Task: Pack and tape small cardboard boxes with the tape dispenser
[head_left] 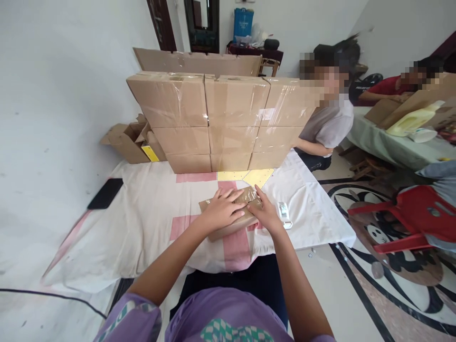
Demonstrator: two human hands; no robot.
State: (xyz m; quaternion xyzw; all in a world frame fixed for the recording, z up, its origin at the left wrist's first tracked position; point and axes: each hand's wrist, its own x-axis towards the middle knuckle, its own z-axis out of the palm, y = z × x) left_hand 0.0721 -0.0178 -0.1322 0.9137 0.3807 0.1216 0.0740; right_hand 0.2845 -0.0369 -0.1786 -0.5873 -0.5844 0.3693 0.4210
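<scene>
A small brown cardboard box (231,231) lies on the cloth-covered table in front of me, with shiny clear tape on its top. My left hand (223,210) rests flat across the box's top, its fingers stretched out and pointing right. At the box's right end, my right hand (265,210) touches the top with its fingers extended and apart. Just right of that hand is a white tape dispenser-like object (284,213); its exact kind is unclear. The part of the box beneath my hands is hidden.
A wall of stacked, taped cartons (185,107) stands at the table's back. An opened carton (124,142) sits left, above a black phone-like slab (106,194). A person (335,118) is behind the right end; another works at a green-clothed table (370,127). A red chair (413,213) stands right.
</scene>
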